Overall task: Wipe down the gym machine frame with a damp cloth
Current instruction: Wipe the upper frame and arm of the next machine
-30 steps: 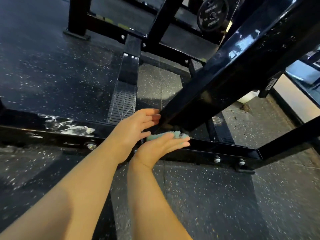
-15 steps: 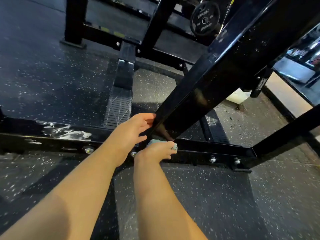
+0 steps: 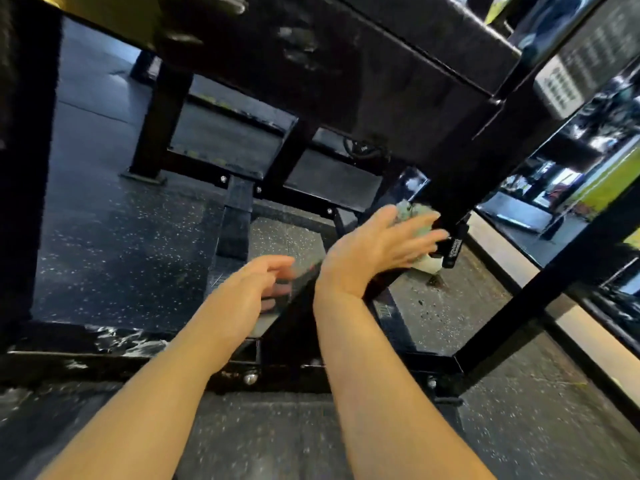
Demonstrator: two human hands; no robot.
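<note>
Open speckled floor (image 3: 121, 244) is seen left of the black gym machine frame (image 3: 346, 81), bounded near the body by a low base rail (image 3: 69, 344) smeared white. Room overhead is closed off by a broad black member. A glossy diagonal beam (image 3: 301, 317) rises from the rail toward the upper right. A bunched pale green cloth (image 3: 414, 211) is pressed against this beam by the right hand (image 3: 374, 251), fingers nearly straight. The left hand (image 3: 256, 282) is held loosely spread, empty, beside the beam's lower face; contact cannot be told through blur.
</note>
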